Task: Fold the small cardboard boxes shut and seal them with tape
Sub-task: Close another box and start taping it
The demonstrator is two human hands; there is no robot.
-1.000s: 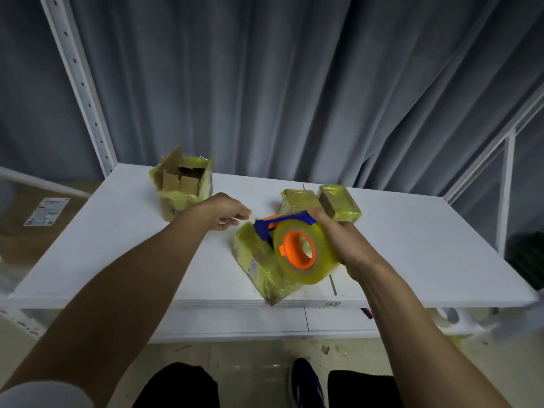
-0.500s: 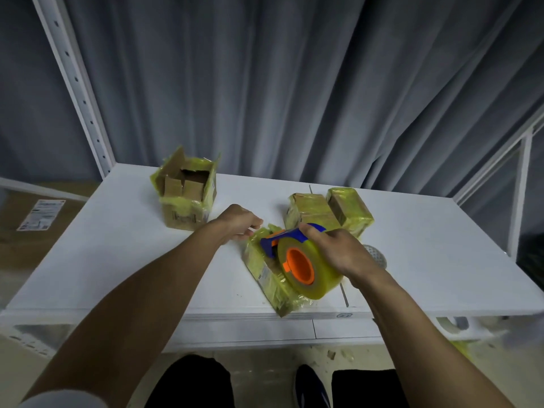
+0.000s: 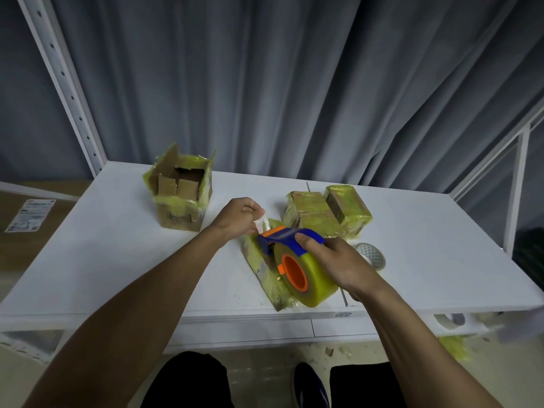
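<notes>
My right hand (image 3: 338,262) grips a blue and orange tape dispenser (image 3: 297,260) with a big roll of yellowish tape. It sits over a flat taped cardboard box (image 3: 262,269) near the table's front edge. My left hand (image 3: 238,216) pinches the loose tape end (image 3: 261,223) just ahead of the dispenser's blade. An open cardboard box (image 3: 181,195) with raised flaps stands at the back left. Two taped shut boxes (image 3: 312,216) (image 3: 348,207) lie side by side behind the dispenser.
The white table (image 3: 103,260) stands against a grey curtain. A white shelf post (image 3: 67,81) rises at the back left. A pale round object (image 3: 371,254) lies right of my right hand. A large carton (image 3: 26,213) sits off the table's left side.
My left hand has gone from resting beside the flat box to pinching the tape end. The dispenser has tilted and lowered a little over the flat box.
</notes>
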